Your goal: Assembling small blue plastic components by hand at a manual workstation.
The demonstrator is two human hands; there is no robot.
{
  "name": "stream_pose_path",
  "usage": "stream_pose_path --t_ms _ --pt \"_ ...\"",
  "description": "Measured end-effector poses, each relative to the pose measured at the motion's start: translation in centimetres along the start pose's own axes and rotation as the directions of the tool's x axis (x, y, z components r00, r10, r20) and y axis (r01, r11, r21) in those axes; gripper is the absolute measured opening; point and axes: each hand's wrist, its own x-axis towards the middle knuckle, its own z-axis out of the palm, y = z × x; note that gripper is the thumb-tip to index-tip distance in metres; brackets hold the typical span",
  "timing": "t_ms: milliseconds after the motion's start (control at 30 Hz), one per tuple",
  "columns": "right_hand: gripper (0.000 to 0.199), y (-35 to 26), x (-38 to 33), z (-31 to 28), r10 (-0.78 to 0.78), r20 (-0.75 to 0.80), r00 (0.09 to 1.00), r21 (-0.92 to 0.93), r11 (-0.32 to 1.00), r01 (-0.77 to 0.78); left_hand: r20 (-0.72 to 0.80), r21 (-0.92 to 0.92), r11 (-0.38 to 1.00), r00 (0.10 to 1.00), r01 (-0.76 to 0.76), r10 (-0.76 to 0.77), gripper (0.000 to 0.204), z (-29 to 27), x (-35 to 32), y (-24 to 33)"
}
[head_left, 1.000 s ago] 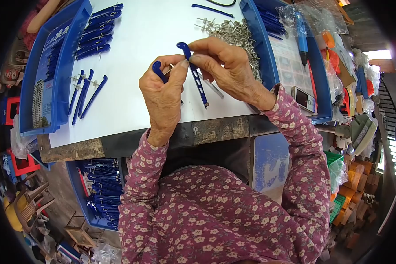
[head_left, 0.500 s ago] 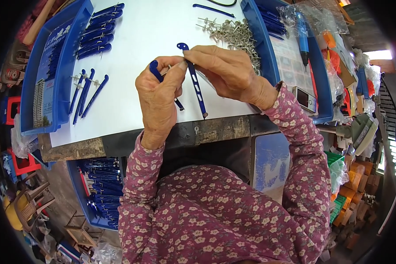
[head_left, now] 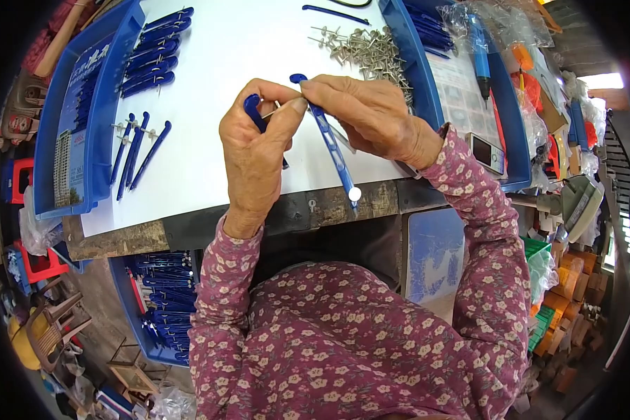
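Observation:
My left hand (head_left: 252,164) is closed around a blue hook-ended plastic strip (head_left: 253,110), whose lower part is mostly hidden by the palm. A thin metal pin (head_left: 271,113) shows between its thumb and fingers. My right hand (head_left: 381,117) pinches a long blue slotted plastic strip (head_left: 334,154) near its rounded top, and the left thumb tip meets it there. A bright round disc (head_left: 355,194) shows at the strip's lower end, over the table edge. Beneath the right fingers is a narrow silvery piece (head_left: 344,142) of a kind I cannot make out.
Loose flat-headed metal pins (head_left: 371,52) lie in a heap at the far right, beside a blue tray (head_left: 416,66). Bundled blue strips (head_left: 150,59) and several single ones (head_left: 147,157) lie left, near another blue tray (head_left: 94,154). Below the table stands a filled blue crate (head_left: 129,294).
The slotted strip has tilted, its lower end swinging right and toward me, and a bright disc now shows there. Both hands have shifted slightly right, still gripping.

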Motion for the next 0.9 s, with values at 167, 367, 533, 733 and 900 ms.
stream_pose_path --t_ms 167,367,533,733,900 --pt "0.031 -0.3 0.5 -0.4 0.142 0.043 0.989 0.157 0.977 -0.147 0.014 0.201 0.973 0.993 -0.114 0.113 0.003 0.2 0.5 0.1" --pt "0.013 -1.1 0.8 -0.2 0.550 0.220 0.806 0.387 0.709 -0.589 0.105 0.416 0.885 0.977 -0.211 0.183 0.003 0.0 0.9 0.0" --pt "0.019 -0.9 1.0 0.0 0.725 0.386 0.570 0.551 0.315 -0.773 0.190 0.541 0.779 0.948 -0.317 0.254 0.005 -0.5 1.3 -1.3" --pt "0.027 -0.5 1.0 0.3 0.748 0.574 0.334 0.578 -0.081 -0.812 0.272 0.600 0.651 0.884 -0.465 0.380 0.008 -0.3 1.6 -2.2" --pt "0.025 -0.3 0.8 0.8 0.776 0.536 0.332 0.590 -0.062 -0.805 0.236 0.631 0.642 0.896 -0.436 0.376 0.006 0.1 1.5 -2.4"
